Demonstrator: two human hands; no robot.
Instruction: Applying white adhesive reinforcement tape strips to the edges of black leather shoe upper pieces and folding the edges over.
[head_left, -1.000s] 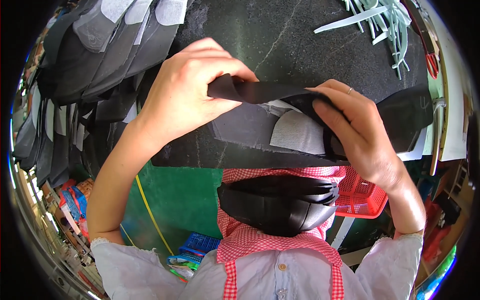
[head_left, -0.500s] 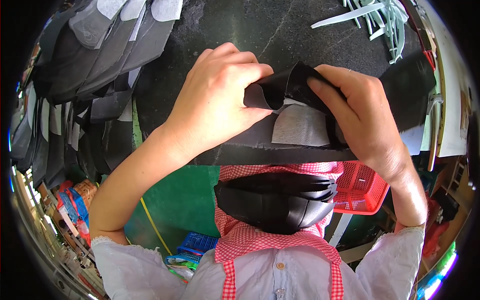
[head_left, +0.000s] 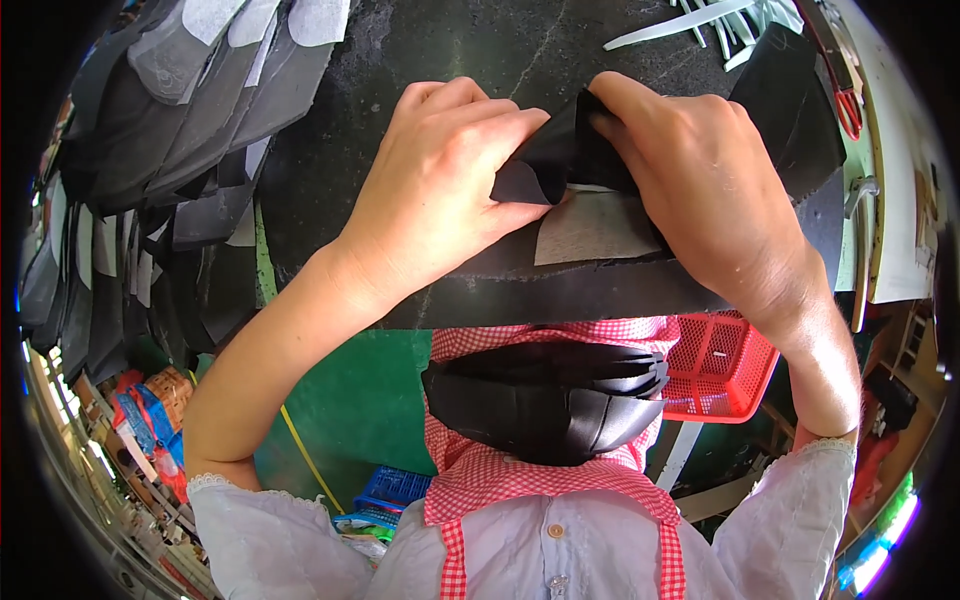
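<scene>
Over the dark worktop (head_left: 500, 60), my left hand (head_left: 430, 185) pinches the curled edge of a black leather-like piece (head_left: 535, 180) between thumb and fingers. My right hand (head_left: 705, 185) is closed on the same piece, its fingertips bent over the fold and partly hidden. The piece stands up in a fold between the two hands. Below the fold shows a pale grey backing patch (head_left: 590, 230), lying near the table's front edge. A flat black end (head_left: 790, 110) extends beyond my right hand.
Overlapping black pieces with pale backing (head_left: 220, 110) are heaped at the left. Pale strips (head_left: 690, 22) lie at the far right. A stack of black curved pieces (head_left: 540, 400) rests on my lap over a checked apron. A red basket (head_left: 725, 375) stands below the table, right.
My right hand has moved away from me and turned over the fold, carrying the piece with it. The flat black end has swung farther from me. My left hand keeps its pinch, nearly still.
</scene>
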